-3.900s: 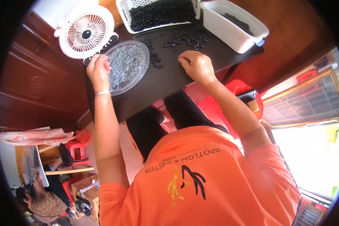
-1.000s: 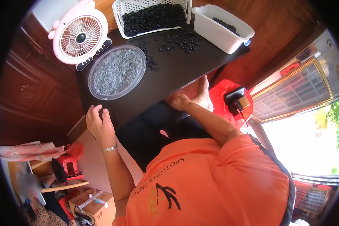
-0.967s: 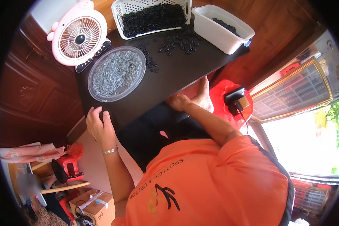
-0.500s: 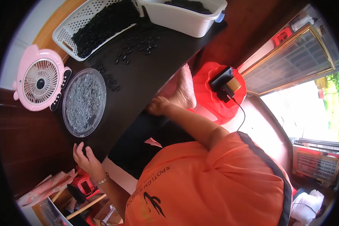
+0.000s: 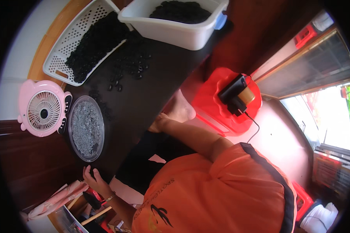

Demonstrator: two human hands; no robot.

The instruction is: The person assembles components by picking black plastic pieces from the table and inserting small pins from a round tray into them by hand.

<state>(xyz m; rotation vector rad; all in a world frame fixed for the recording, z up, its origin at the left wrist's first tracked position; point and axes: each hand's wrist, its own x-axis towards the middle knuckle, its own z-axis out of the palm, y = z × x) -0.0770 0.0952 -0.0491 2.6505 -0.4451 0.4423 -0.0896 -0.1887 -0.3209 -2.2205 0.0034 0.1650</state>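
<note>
My left hand (image 5: pixel 95 181) hovers at the table's near left edge with fingers apart and nothing in it. Just beyond it stands a clear oval tub (image 5: pixel 101 147) of small silvery, stick-like pieces (image 5: pixel 85 126). At the table's front edge, my right hand (image 5: pixel 158 123) rests beside a bare foot (image 5: pixel 179 108); its fingers are partly hidden, so their grip does not show. Loose small black pieces (image 5: pixel 116 86) lie scattered on the dark table (image 5: pixel 138 101). Behind them a white perforated basket (image 5: pixel 58 58) holds a heap of black pieces (image 5: pixel 91 46).
A white bin (image 5: pixel 179 37) with black contents stands at the back. A pink fan (image 5: pixel 44 108) sits left of the tub. On the right, a red stool (image 5: pixel 210 91) bears a black device (image 5: pixel 232 87) with a cable. An open box of odds and ends (image 5: pixel 72 221) lies lower left.
The view has shifted, so the table things appear lower and slightly left. My left hand stays near the tub, and my right hand remains by the foot.
</note>
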